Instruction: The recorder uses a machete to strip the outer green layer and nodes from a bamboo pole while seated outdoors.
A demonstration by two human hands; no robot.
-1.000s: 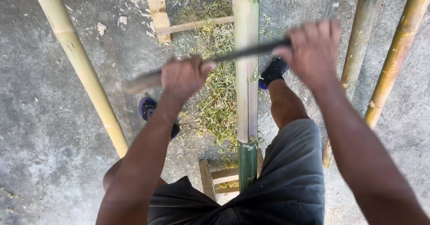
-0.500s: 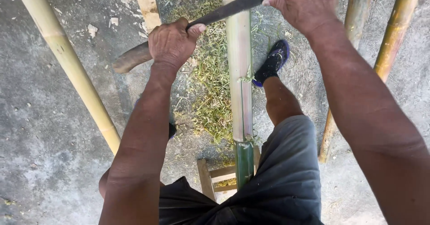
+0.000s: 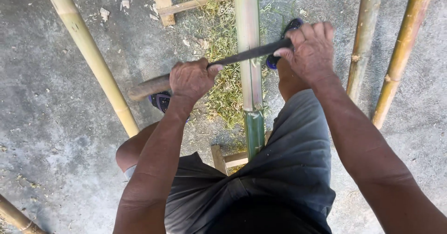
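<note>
Person was sat straddling a long bamboo pole (image 3: 248, 61) that ran from between the knees out to the far end, propped on a couple of little wooden stands (image 3: 164, 3). Both fists were wrapped tight round a long dark blade (image 3: 247, 54) laid crossways over the pole: the left hand (image 3: 191, 79) fully closed on the wooden handle end, the right hand (image 3: 311, 52) fully closed on the far tip end. So it was being used like a drawknife, the edge resting on the pole right where the pale scraped part started, with the green skin left on the near bit by the shorts (image 3: 279, 168).

Loads of green shavings (image 3: 223, 89) piled on the concrete under it. Spare poles (image 3: 88, 52) lay off to the left and two more on the right.

What worried me: that right hand looked like it was gripping bare metal, so if the blade snagged on the node ring and twisted, the palm could get sliced. Also the knees and sandalled feet (image 3: 162, 101) sat close either side, so a slip off the round pole could send the edge into a leg.
</note>
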